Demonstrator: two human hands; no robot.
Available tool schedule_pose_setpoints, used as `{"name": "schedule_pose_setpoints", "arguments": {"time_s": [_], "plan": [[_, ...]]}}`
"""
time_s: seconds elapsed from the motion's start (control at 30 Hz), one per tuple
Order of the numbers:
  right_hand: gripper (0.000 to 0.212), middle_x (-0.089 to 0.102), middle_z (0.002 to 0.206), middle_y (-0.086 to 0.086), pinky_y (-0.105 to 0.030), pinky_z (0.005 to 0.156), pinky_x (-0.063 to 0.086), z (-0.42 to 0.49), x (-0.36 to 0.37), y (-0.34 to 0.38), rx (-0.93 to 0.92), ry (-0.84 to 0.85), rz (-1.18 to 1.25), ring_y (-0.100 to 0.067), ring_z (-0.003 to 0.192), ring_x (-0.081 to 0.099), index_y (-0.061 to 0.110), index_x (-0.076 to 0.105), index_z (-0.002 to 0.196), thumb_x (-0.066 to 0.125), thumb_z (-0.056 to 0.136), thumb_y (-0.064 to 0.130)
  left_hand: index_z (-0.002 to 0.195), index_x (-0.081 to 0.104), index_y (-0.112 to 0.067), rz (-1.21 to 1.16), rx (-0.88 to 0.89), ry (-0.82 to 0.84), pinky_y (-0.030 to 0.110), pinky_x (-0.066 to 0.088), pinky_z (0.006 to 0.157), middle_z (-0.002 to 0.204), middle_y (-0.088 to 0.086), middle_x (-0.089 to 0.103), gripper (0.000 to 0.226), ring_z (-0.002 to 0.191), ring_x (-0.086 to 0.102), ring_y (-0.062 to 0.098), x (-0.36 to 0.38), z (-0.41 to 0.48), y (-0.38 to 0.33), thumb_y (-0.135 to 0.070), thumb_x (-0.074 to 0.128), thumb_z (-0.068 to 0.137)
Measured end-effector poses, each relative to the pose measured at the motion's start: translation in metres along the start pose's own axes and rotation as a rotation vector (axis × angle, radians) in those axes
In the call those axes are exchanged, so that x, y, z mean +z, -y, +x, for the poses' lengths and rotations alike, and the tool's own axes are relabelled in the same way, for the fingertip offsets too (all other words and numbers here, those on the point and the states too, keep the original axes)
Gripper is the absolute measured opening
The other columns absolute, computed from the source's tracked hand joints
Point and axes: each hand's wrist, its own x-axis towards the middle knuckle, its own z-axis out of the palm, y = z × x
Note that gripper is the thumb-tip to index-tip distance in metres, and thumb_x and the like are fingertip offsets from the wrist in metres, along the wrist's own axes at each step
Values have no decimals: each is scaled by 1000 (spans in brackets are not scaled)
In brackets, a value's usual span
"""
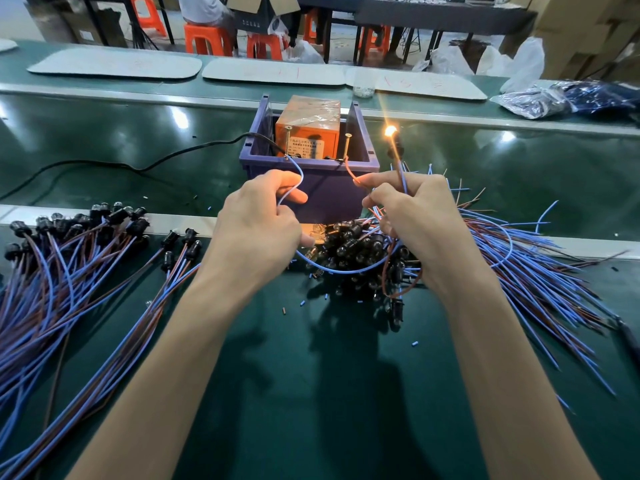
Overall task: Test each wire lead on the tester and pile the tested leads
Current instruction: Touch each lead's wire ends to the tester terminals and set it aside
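One lead [400,173] live on the orange tester [306,133].
I see tested leads [69,278] piled at left; the left hand [263,220] pinches the blue wire [301,173], the right hand [415,216] pinches the brown wire [349,171] and holds the lit bulb [390,130] upright, both ends reaching the tester's screws inside a purple bin [325,188].

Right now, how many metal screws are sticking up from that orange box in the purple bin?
2. One long metal screw stands at the orange tester box's front left, the other at its front right. The purple plastic bin could hide more.
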Motion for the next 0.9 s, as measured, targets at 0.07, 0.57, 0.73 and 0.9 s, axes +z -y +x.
{"name": "schedule_pose_setpoints", "arguments": {"time_s": [0.07, 0.57, 0.73, 0.9], "plan": [[24, 68, 63, 10, -20, 59, 39, 0, 0, 0, 4, 4, 1, 0, 53, 48, 27, 74, 81, 56, 86, 11, 120, 57, -21, -2, -1, -1, 8, 32, 41, 103, -10, 66, 47, 49, 62, -1, 0, 0, 0, 3, 34, 87], [61, 40, 47, 4, -15, 39, 27, 0, -9, 11, 78, 263, 115, -6, 38, 28, 6, 72, 79, 22, 104, 32, 82, 64, -24, 71, -126, 387, 42, 53, 89, 89, -2, 72, 31, 73, 71, 17, -23, 9, 18, -6, 43, 98], [47, 39, 47, 6, -13, 32, 19, -3, -13, 15, 51, 264, 312, -4, 33, 25, 8, 68, 83, 32, 104, 29, 72, 68, -19, 436, -231, 428, 24, 45, 66, 68, -3, 70, 19, 63, 63, 9, -58, 18, 49, -28, 65, 88], [30, 61, 62, 1, -13, 44, 46, -11, -16, 22, -84, 170, 575, -10, 48, 62, 9, 68, 91, 45, 100, 25, 78, 70, -13, 701, -418, 374, 35, 51, 87, 90, 8, 71, 37, 89, 64, 26, -79, 22, 76, -43, 85, 63]]}}
